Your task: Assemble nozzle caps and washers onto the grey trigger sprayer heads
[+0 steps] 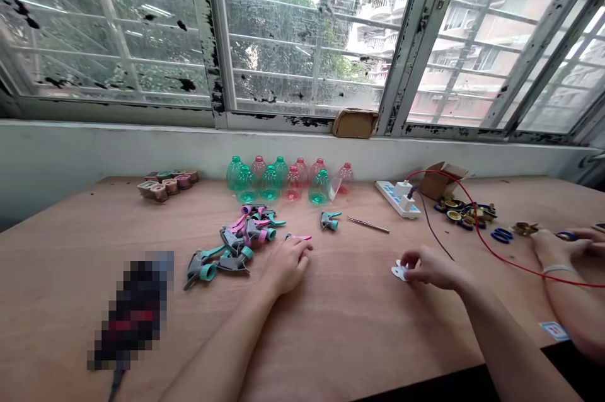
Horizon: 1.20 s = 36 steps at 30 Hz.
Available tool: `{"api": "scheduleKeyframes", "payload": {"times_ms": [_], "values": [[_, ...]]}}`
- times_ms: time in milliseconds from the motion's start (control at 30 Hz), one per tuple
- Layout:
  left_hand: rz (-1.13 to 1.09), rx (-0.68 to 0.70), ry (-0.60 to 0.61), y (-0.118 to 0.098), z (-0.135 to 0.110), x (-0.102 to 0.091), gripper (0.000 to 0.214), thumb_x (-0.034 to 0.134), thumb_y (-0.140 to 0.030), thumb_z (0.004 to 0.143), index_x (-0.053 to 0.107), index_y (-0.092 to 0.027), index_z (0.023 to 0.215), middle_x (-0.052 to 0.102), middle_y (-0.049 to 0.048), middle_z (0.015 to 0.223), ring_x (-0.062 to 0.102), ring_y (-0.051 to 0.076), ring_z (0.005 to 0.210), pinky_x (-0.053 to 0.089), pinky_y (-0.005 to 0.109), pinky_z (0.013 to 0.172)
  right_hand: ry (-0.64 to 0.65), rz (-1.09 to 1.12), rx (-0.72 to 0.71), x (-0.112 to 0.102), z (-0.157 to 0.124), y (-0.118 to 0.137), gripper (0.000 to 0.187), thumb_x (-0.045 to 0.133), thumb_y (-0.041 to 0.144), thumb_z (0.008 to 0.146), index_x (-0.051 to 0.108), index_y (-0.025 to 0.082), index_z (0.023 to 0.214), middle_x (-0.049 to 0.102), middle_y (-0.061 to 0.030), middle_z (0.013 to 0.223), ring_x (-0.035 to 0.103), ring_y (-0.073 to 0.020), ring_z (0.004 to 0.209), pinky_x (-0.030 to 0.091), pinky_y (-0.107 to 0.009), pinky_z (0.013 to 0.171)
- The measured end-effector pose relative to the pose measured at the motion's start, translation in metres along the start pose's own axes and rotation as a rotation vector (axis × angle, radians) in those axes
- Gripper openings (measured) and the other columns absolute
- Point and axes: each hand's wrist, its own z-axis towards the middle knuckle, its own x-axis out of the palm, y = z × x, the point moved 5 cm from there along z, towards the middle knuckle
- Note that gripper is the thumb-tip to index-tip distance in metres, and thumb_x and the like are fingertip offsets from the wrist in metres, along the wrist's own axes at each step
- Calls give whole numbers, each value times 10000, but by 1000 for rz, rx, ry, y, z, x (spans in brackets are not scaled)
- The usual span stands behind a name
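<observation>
White flat plastic cutout [399,271]: at 9 o'clock of the right hand [430,266], pinched between its pressed-together fingertips.
Left hand [286,266]: fingers loosely curled, touching a thin pink plastic strip [299,237] at its 1 o'clock.
Nearer hand: right.

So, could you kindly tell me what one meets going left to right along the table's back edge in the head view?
Small tan-and-pink pots, green and pink clear plastic bottles, white power strip, brown cardboard box.
</observation>
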Motion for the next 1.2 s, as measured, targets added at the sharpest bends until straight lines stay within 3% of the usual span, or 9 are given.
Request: {"api": "scheduleKeyframes", "payload": {"times_ms": [167,267,400,567,667,833,1033,1200], "values": [[49,1,-19,0,-1,-5,355,494,-115,778,640,-234,1079,650,55,1172,539,261,1116,372,449,983,-64,-6,-49,-7,3,-1,256,675,374,691,719,166,834,706,-80,870,640,-175,696,455,-212,522],[56,21,-23,2,-2,-3,405,505,-81,750,631,-242,1100,635,59,1200,518,267,1142,362,466,993,-115,29,-76,-7,5,14,264,681,395,697,707,168,829,712,-77,849,646,-183,716,453,-218,527],[48,55,-24,6,-2,1,472,493,-30,730,621,-225,1141,635,78,1194,509,256,1152,386,434,996,-120,210,-273,6,7,72,277,690,368,707,679,149,876,690,-61,778,630,-171,706,469,-231,565],[-46,63,-84,4,-1,-6,480,499,-25,746,610,-243,1159,653,52,1145,539,236,1119,419,396,988,-163,319,-552,37,16,154,239,717,342,706,690,159,857,670,-29,771,588,-133,634,472,-239,562],[-191,-3,-135,3,-1,-10,466,535,-85,783,568,-252,1217,664,39,1111,604,210,1010,477,361,912,-201,405,-670,61,23,180,284,718,350,727,695,189,959,692,-27,827,609,-134,639,500,-249,573],[-355,-77,-107,4,-2,-5,528,566,-79,758,529,-245,1258,671,37,1091,637,163,821,520,294,766,-278,487,-786,89,28,187,263,696,315,766,711,223,1011,702,-42,941,629,-140,670,519,-258,575],[-437,-84,-118,5,-1,0,511,549,-67,736,539,-240,1216,633,46,1161,628,159,850,525,258,701,-297,526,-829,94,26,181,242,719,303,761,716,232,992,661,-44,990,603,-113,654,522,-243,573],[-495,-99,-102,5,-1,3,474,544,-77,735,548,-222,1187,636,55,1090,624,176,899,535,263,695,-303,514,-794,100,32,176,247,755,309,732,709,232,961,636,-28,958,570,-98,619,495,-232,545]]}}
